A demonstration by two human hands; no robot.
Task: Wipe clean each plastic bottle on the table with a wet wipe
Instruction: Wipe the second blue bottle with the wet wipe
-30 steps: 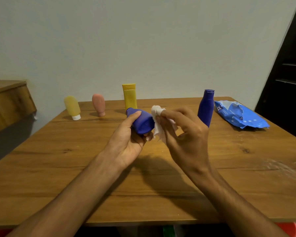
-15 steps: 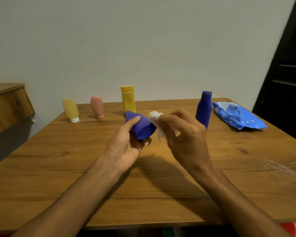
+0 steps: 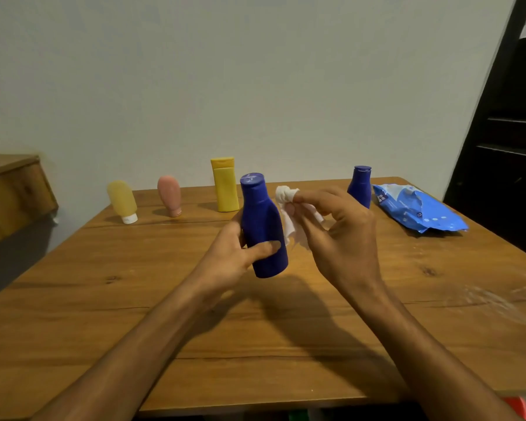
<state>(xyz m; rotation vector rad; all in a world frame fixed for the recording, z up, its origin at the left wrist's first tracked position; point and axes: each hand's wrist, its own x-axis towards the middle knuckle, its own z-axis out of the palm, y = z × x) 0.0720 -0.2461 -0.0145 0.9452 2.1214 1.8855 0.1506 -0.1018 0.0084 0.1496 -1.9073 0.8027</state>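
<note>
I'm gripping the dark-blue bottle [image 3: 263, 229] near upright, cap up, in my left hand [image 3: 225, 262]; my right hand [image 3: 343, 241] is pinching a crumpled white wipe [image 3: 287, 196] beside it.

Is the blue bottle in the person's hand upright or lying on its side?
Roughly upright, leaning slightly: the left hand grips the blue bottle with its cap on top and its base below.

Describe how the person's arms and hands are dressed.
Both hands are bare: the left hand and right hand show no gloves, rings or watch. The forearms are uncovered as far as the frame shows; no sleeve is in view.
</note>
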